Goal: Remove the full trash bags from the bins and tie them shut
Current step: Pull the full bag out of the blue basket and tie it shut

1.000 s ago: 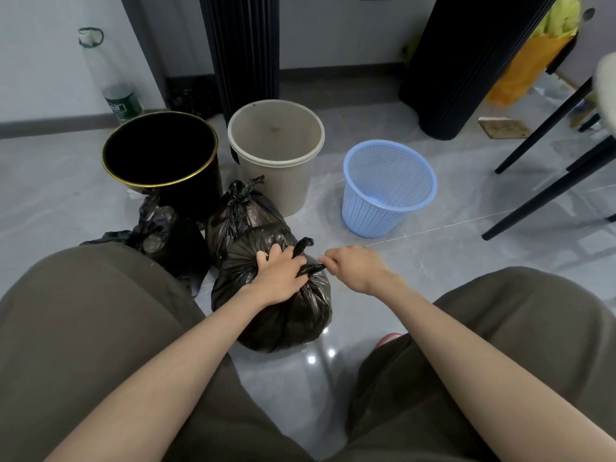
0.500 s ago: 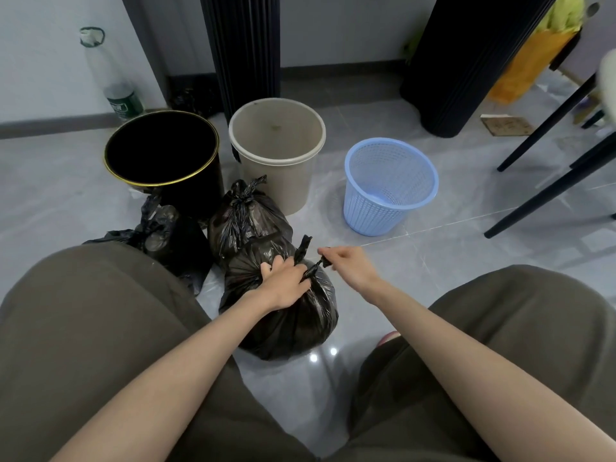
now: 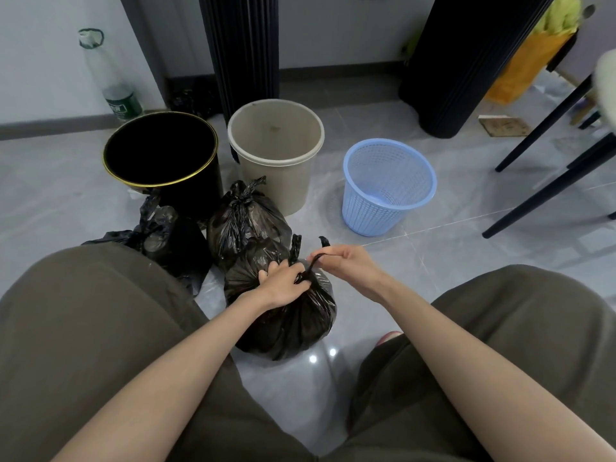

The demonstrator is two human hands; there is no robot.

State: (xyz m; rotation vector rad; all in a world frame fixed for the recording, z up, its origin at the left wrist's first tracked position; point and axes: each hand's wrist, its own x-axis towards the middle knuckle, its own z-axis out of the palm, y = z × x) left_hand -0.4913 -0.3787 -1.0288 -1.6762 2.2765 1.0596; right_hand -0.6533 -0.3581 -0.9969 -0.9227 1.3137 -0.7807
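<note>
Plain olive-brown cloth, loose and matte, covers both legs: the left leg (image 3: 83, 328) fills 8 o'clock, the right leg (image 3: 533, 328) 4 o'clock. The left forearm (image 3: 186, 355) and right forearm (image 3: 450, 335) are bare, unsleeved.

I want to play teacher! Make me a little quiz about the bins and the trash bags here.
1. True or false: the blue basket has a trash bag inside it.
2. How many black trash bags are on the floor? A: two. B: three. C: five.
3. Which hand pinches the thin black strip at the top of the front bag?

Key
1. False. You can see its bare mesh bottom.
2. B.
3. The right hand. The left hand grips the front bag's gathered top.
</note>
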